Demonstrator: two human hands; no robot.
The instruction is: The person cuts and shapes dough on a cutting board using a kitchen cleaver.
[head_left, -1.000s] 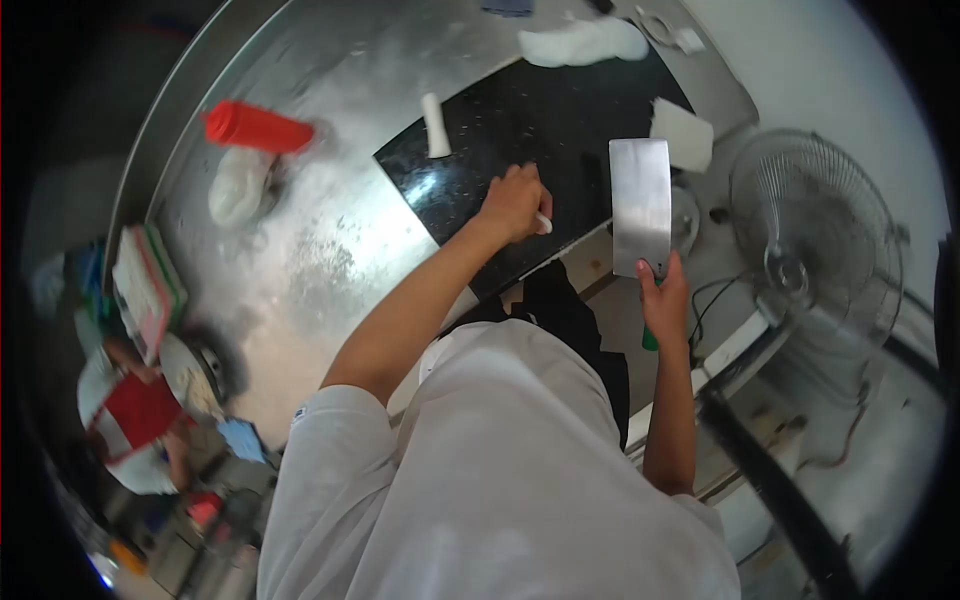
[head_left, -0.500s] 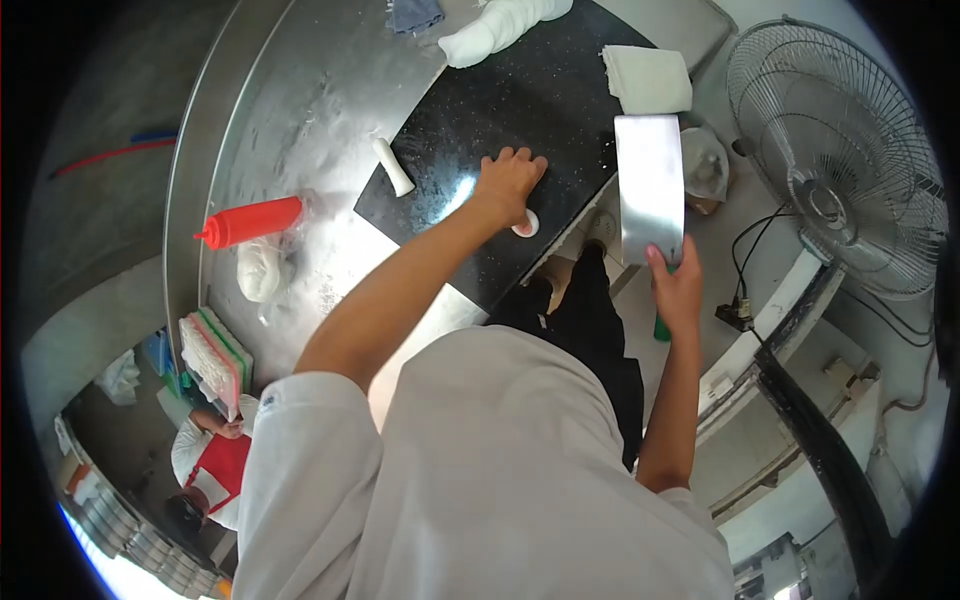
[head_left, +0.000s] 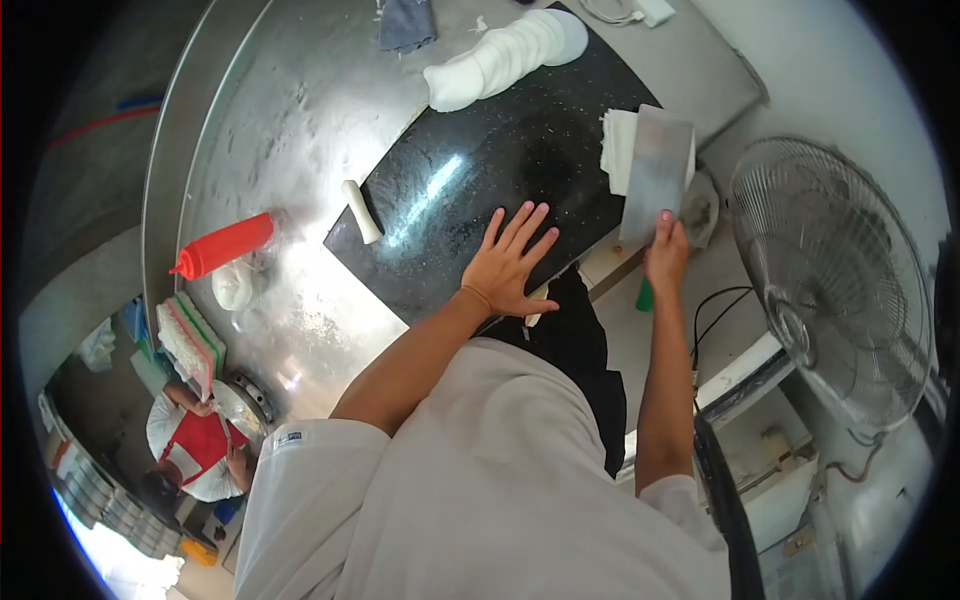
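Cleaver [head_left: 657, 172]: location and grip, please — Inspector

Held in the right hand [head_left: 666, 255], raised off the table with its broad flat face turned up toward the camera. The hand is closed round the green handle [head_left: 645, 296], thumb laid against the base of the steel. It hangs over a folded white cloth [head_left: 617, 150] just beyond the right hand, and is apart from the cloth as far as I can judge — Assistant

Reason for that carry? — Inspector

My judgement: lifted and turned aside so the edge is well clear of the other hand — Assistant

The left hand [head_left: 508, 268]? — Inspector

Fully open, fingers spread, palm down and flat on the black stone slab [head_left: 470, 170] near its front edge. It holds nothing. A small pale scrap [head_left: 537, 312] shows at the heel of the palm; what it is I cannot tell — Assistant

Surroundings? — Inspector

Beyond the left hand, a row of white dough discs [head_left: 500, 60] lies at the slab's far end, within reach yet off the bare middle, I would say. To the left of that hand, a small white rolling pin [head_left: 361, 211] rests at the slab's edge. Further left on the steel table [head_left: 300, 120] lies a red squeeze bottle [head_left: 222, 245] on its side. To the right of the right hand stands a fan [head_left: 830, 290] — Assistant
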